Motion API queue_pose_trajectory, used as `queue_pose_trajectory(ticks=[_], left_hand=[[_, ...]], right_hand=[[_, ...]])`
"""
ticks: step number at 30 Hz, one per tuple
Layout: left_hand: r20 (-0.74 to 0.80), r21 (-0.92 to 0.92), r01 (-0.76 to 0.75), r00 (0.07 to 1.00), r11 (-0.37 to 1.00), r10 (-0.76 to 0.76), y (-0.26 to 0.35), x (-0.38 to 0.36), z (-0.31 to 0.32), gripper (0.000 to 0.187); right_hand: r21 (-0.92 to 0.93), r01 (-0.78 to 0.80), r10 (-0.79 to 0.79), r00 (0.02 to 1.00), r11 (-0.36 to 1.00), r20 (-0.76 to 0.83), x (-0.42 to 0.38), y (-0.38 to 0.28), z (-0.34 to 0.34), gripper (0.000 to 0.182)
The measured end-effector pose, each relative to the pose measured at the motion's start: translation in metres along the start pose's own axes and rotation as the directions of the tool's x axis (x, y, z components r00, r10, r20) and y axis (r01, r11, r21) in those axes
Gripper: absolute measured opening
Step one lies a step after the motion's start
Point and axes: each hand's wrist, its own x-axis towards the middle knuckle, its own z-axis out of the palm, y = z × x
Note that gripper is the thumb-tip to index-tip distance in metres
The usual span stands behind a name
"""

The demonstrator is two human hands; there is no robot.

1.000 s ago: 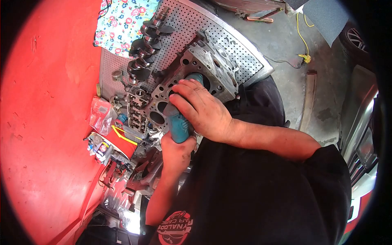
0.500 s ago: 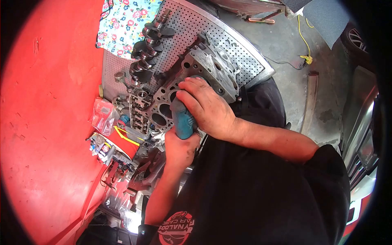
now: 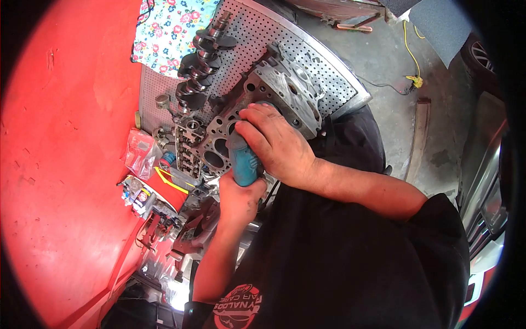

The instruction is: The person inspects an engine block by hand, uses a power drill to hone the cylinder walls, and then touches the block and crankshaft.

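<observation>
Teal tool [image 3: 245, 164] overlaps engine block [image 3: 274, 86], left hand [image 3: 239, 198] and right hand [image 3: 282, 147] fingers clasping it.

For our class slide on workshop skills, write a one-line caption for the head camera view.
Left hand and right hand hold a teal power tool over an engine block beside a crankshaft.

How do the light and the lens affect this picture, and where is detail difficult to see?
Head view: dark round border; edge of the grey perforated metal bench looks bowed, likely by the lens; pale glare low on the big red panel; white glints on the shiny steel crankshaft; washed-out white patch near the bottom; little detail in the black shirt.
</observation>
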Motion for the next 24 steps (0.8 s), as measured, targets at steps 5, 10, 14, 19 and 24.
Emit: queue_pose_trajectory(ticks=[5,10,14,19,24], left_hand=[[-0.002,0.026,0.011,1.000,1.000,-0.011,0.005,-0.002,0.001,0.013],[-0.001,0.003,0.019,1.000,1.000,-0.019,0.004,-0.002,0.000,0.014],[0.002,0.013,0.009,1.000,1.000,-0.009,0.005,-0.002,0.000,0.013],[-0.016,-0.026,-0.008,1.000,1.000,0.007,0.002,-0.004,-0.001,0.011],[-0.018,-0.113,-0.010,1.000,0.994,0.008,0.002,-0.019,-0.004,0.004]], right_hand=[[0.017,0.008,-0.008,1.000,1.000,-0.009,0.000,-0.001,-0.001,0.059],[-0.002,0.002,-0.002,1.000,1.000,-0.016,-0.001,0.000,0.001,0.058],[-0.021,0.000,-0.001,1.000,1.000,-0.016,-0.001,0.000,0.002,0.058],[-0.039,0.007,-0.008,1.000,0.999,-0.016,0.000,-0.002,0.003,0.056],[-0.042,0.043,-0.044,0.999,0.998,-0.010,0.001,-0.016,0.001,0.053]])
